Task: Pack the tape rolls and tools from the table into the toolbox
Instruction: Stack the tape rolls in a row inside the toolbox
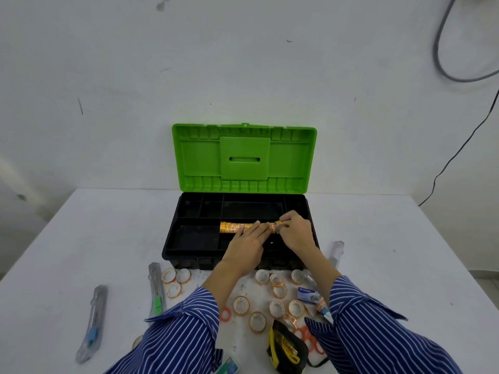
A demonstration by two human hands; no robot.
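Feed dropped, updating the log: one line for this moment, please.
left hand: rests on tape row | right hand: pinches row end | toolbox: open | loose rolls on table

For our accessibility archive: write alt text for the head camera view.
A person's left hand and right hand set a row of tape rolls into the tray of an open toolbox with a green lid. Loose tape rolls, utility knives and a tape measure lie on the white table in front.
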